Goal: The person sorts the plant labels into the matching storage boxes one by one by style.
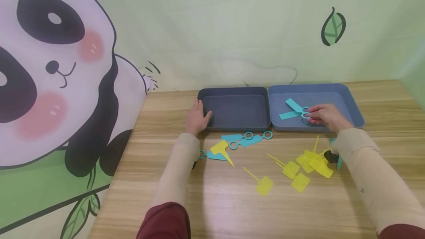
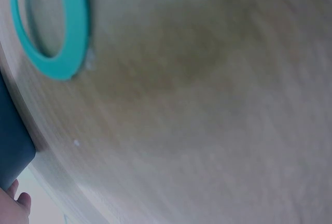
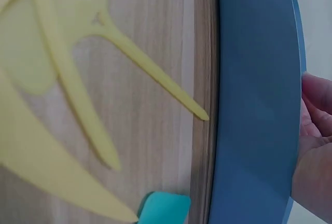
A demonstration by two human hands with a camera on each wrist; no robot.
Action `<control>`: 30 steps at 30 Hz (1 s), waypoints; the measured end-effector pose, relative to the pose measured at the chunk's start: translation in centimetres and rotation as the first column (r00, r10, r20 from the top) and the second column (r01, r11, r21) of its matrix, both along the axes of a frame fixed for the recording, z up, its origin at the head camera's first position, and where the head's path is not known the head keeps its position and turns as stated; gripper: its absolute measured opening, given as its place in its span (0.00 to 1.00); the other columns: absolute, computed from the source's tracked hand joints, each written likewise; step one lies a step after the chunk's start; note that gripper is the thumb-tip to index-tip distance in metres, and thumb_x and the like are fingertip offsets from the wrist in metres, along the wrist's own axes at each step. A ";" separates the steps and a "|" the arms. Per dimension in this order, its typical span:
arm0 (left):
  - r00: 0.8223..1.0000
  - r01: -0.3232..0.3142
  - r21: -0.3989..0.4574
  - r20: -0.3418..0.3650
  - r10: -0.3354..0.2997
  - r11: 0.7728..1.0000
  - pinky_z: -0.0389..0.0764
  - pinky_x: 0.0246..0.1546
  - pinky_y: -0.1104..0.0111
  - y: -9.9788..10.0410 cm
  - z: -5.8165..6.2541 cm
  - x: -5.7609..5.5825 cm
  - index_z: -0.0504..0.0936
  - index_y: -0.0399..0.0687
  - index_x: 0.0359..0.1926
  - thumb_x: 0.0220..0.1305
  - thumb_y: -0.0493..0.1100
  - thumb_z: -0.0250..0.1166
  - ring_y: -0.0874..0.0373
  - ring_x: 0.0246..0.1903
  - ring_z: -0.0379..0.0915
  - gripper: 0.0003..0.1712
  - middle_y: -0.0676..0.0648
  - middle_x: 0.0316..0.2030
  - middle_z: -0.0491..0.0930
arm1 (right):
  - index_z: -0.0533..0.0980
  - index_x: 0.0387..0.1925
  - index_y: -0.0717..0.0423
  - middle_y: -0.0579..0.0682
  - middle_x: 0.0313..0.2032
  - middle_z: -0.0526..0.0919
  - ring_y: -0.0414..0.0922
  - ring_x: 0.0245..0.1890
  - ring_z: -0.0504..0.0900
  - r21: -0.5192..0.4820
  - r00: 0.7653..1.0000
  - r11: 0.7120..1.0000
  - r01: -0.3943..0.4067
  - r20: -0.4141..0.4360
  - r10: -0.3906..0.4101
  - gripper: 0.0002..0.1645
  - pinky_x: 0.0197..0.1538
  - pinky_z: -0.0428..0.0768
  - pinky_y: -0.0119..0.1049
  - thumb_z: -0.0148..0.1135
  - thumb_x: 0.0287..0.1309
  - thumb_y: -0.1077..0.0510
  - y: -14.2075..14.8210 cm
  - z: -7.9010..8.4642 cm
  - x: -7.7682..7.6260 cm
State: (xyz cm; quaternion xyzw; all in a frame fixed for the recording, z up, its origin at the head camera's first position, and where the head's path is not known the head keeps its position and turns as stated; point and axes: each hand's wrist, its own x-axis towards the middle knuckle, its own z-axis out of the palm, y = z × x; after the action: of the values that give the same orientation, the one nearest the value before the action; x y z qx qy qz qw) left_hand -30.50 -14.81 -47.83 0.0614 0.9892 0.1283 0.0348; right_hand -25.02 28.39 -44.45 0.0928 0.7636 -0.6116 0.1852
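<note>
My left hand [image 1: 196, 118] rests at the left wall of a dark grey-blue tray [image 1: 234, 124], fingers fairly straight along the rim. In the left wrist view only a bit of that hand [image 2: 14, 207] shows beside the tray's corner. Over the lighter blue tray [image 1: 353, 111], my right hand [image 1: 327, 115] pinches the ring end of a turquoise plant tag [image 1: 293, 105]. A second turquoise tag [image 1: 288, 115] lies under it, their rings overlapping. The right wrist view shows the hand [image 3: 317, 146] beyond the tray wall, its fingertips hidden.
Several turquoise ring tags [image 1: 250, 141] and a yellow T-shaped tag [image 1: 220, 147] lie before the dark tray. Several yellow square tags with thin stems [image 1: 264, 185] are spread nearer the right forearm. A patterned wall cloth [image 1: 216, 28] hangs behind the wooden table [image 1: 232, 213].
</note>
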 end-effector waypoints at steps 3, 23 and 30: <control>1.000 -0.003 0.006 0.010 0.002 1.000 0.49 0.66 0.61 -0.1 0.0 0.1 0.41 0.37 0.67 0.63 0.62 0.39 0.48 0.67 0.41 0.43 0.40 0.68 0.37 | 0.59 0.52 0.75 0.37 0.20 0.79 0.32 0.24 0.79 -0.021 0.999 0.999 0.028 0.024 -0.027 0.21 0.32 0.79 0.24 0.47 0.58 0.68 -0.1 0.0 -0.1; 1.000 -0.007 -0.011 0.010 0.007 1.000 0.50 0.66 0.61 0.1 0.2 0.2 0.42 0.37 0.67 0.63 0.61 0.40 0.48 0.67 0.43 0.42 0.40 0.68 0.38 | 0.63 0.48 0.73 0.39 0.16 0.75 0.31 0.17 0.76 0.013 0.978 0.979 0.201 0.055 -0.201 0.18 0.26 0.77 0.23 0.48 0.54 0.70 -0.8 -0.6 -0.6; 1.000 -0.016 -0.001 0.007 0.016 1.000 0.50 0.66 0.62 0.1 0.2 0.1 0.42 0.38 0.67 0.63 0.61 0.40 0.49 0.67 0.43 0.42 0.41 0.68 0.38 | 0.64 0.38 0.61 0.40 0.17 0.76 0.33 0.18 0.78 -0.056 0.958 0.962 0.266 0.129 -0.257 0.07 0.30 0.79 0.25 0.45 0.57 0.65 0.2 -0.4 -0.9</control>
State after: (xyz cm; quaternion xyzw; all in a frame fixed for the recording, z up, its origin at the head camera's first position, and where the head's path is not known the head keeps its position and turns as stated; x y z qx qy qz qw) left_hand -30.35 -14.69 -47.68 0.0529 0.9897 0.1281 0.0370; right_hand -25.89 28.58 -44.89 0.2227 0.7092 -0.6515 0.1518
